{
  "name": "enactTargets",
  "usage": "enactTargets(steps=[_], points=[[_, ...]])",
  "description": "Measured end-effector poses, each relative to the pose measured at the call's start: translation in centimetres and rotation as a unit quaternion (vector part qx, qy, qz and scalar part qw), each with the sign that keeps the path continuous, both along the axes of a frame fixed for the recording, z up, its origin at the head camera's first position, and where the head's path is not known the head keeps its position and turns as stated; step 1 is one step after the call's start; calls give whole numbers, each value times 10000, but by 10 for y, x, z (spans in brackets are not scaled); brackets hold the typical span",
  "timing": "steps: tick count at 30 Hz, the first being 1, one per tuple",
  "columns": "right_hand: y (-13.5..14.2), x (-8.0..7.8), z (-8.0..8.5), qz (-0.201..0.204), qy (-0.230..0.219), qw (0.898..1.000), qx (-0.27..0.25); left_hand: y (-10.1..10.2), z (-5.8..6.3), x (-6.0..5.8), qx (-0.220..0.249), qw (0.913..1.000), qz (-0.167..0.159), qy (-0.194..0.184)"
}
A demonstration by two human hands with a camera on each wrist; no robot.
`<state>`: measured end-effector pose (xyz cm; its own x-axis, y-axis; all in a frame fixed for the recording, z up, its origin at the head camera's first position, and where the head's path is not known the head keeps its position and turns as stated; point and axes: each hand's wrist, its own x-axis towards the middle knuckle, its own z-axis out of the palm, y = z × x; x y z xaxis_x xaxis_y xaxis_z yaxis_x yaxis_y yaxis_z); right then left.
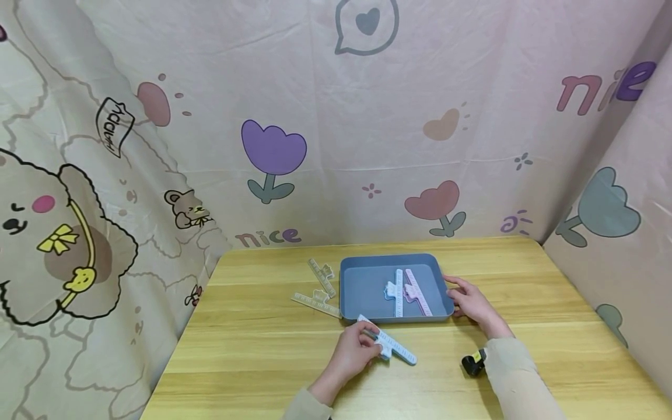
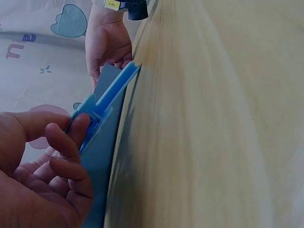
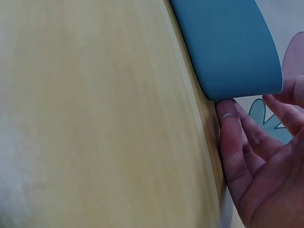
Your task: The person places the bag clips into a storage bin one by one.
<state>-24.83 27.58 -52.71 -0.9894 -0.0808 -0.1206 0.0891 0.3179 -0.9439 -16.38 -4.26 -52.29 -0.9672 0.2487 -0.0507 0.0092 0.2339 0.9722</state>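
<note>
Clip (image 1: pixel 397 346), head view: just in front of the tray (image 1: pixel 362 289), pinched in your left hand (image 1: pixel 353 350); long axis slants from far left to near right.
Right hand (image 1: pixel 471 303), head view: apart from the left, fingers touching the tray's right end.
Clip feel, left wrist view: likely light, stiff plastic, somewhat slippery; take it by the middle handle (image 2: pixel 85 105), where your thumb and finger sit.
Clip aim, left wrist view: its long axis points toward your right hand.
Tray end, right wrist view: your fingers lie loosely bent against it; clip out of sight.
</note>
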Motion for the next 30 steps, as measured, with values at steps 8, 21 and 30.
enactTargets(steps=[8, 21, 30], points=[[0, 0, -2, 29, 77, 10000, 11, -7, 10, -3, -163, 9987, 53, 482], [0, 0, -2, 57, -5, 10000, 63, -19, 7, -16, -704, 9933, 510, 758], [0, 0, -2, 42, -32, 9999, 116, -21, 5, -17, -837, 9906, 563, 927]])
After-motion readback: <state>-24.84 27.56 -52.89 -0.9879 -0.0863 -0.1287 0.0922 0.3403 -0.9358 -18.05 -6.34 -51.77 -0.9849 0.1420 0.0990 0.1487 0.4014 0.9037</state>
